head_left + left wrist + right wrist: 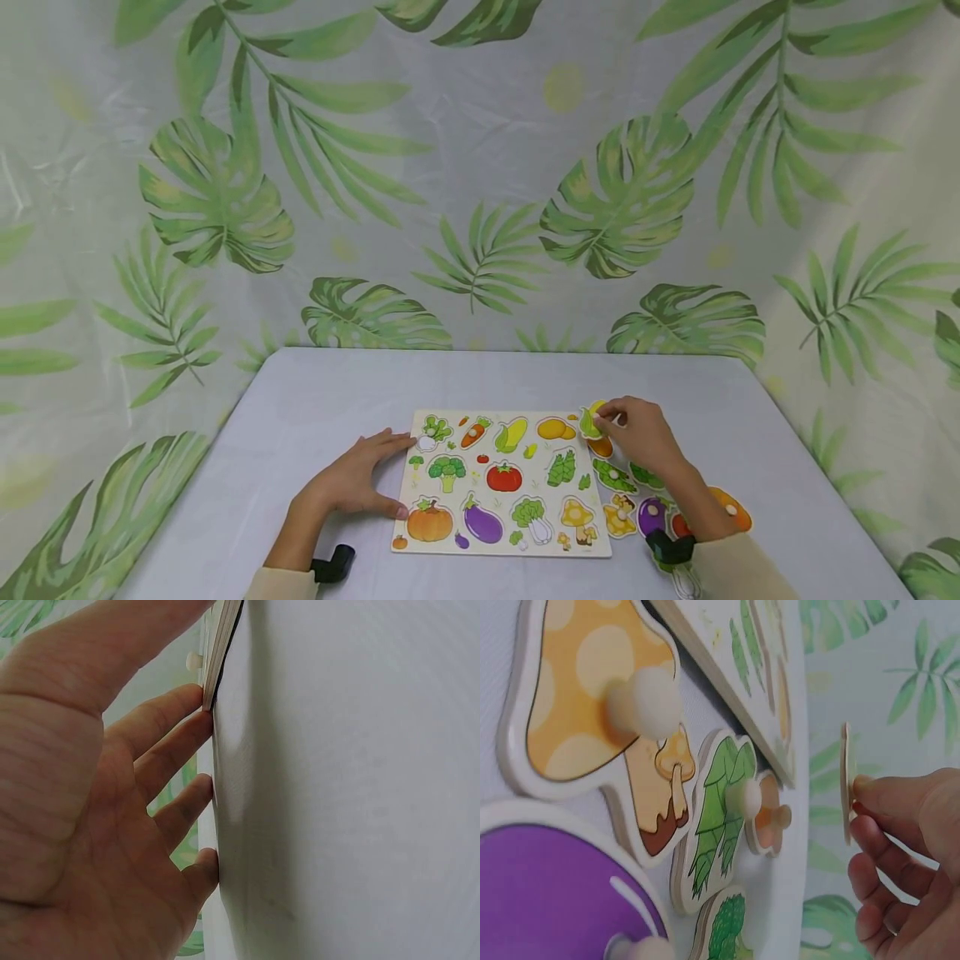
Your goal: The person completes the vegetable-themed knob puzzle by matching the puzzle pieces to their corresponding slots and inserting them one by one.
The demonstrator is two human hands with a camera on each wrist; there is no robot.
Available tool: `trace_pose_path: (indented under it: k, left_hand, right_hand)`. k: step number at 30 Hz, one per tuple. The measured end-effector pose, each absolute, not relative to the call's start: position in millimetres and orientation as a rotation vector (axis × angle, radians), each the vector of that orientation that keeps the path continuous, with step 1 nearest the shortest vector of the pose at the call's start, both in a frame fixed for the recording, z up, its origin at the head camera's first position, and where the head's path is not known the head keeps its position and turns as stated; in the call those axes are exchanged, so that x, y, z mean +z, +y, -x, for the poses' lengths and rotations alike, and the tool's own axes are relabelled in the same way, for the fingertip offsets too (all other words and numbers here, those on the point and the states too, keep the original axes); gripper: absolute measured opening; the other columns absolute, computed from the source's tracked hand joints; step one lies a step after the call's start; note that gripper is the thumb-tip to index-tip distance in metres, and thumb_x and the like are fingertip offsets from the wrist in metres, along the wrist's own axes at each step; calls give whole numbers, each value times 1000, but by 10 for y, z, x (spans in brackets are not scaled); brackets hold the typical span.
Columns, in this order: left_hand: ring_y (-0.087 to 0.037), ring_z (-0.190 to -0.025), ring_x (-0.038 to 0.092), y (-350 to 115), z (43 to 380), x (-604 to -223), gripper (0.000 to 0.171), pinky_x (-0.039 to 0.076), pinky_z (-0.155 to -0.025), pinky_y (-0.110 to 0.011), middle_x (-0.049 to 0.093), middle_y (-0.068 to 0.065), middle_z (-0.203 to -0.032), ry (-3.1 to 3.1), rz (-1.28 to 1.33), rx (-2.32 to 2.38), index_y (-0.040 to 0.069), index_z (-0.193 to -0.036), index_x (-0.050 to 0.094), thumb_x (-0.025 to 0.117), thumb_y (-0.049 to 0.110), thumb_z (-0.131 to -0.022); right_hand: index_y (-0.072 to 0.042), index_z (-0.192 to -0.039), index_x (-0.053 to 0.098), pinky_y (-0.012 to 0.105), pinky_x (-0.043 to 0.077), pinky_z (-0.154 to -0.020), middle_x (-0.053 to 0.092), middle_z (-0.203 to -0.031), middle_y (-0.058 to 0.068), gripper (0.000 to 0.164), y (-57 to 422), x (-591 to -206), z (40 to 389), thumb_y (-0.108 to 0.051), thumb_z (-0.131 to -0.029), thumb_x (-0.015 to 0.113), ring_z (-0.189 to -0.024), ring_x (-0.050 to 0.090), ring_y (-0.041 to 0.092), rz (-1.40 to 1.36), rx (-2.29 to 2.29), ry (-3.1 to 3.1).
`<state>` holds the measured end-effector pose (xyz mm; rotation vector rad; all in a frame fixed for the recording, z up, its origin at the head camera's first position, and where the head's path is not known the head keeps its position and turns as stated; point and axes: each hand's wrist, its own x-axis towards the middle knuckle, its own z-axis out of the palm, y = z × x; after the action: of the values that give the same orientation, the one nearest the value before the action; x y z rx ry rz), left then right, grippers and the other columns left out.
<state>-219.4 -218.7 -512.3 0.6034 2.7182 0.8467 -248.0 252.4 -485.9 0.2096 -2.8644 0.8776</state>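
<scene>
A wooden vegetable puzzle board (498, 479) lies flat on the grey table (315, 392). My left hand (393, 471) rests open beside it, straight fingers (169, 724) touching the board's left edge (221, 645). My right hand (606, 415) hovers at the board's top right corner and pinches a green-and-yellow vegetable piece (591, 421) by its knob. In the right wrist view that held piece (846, 780) shows edge-on, lifted off the table at my right hand's fingertips (859, 799).
Loose knobbed pieces lie right of the board: a mushroom (619, 517) (592, 690), a purple eggplant (651, 515), a pea pod (613, 477), an orange pumpkin (733, 507), a leafy green piece (720, 810). A leaf-print curtain (480, 167) hangs behind the table.
</scene>
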Motion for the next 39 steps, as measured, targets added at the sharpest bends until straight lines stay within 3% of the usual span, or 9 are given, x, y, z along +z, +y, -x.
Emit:
trace_pose_path:
  k: [13,21,32,39]
  left_hand:
    - [-39,-157,26,-2196,2196,-5130,106,14,-127,-68,42,-6,-163,2715,-615,852,22,-153,50,95,53,-63]
    - [-39,-157,26,-2197,2194,-5129,106,13,-127,-68,42,-5,-164,2716,-617,848,23,-154,49,95,54,-63]
    - [-39,-157,25,-2193,2201,-5118,106,14,-126,-69,40,-6,-165,2707,-600,849,24,-154,49,95,53,-63]
    - [-40,-157,25,-2199,2199,-5113,105,13,-126,-69,40,-6,-165,2704,-607,856,23,-154,50,96,52,-63]
  right_hand:
    - [-8,-105,79,31,49,-72,72,-96,4,16,2356,-4808,2498,-19,-94,76,-86,57,19,-238,920,-2855]
    - [-10,-103,79,29,46,-66,72,-94,3,15,2184,-4829,2516,-22,-94,76,-79,55,15,-262,933,-2855]
    - [-15,-100,80,32,48,-75,73,-96,-1,10,1950,-4844,2520,-23,-94,77,-88,57,17,-285,995,-2871]
    - [-15,-97,81,27,48,-68,71,-90,-3,9,1763,-4856,2548,-22,-92,79,-78,54,13,-349,1007,-2858]
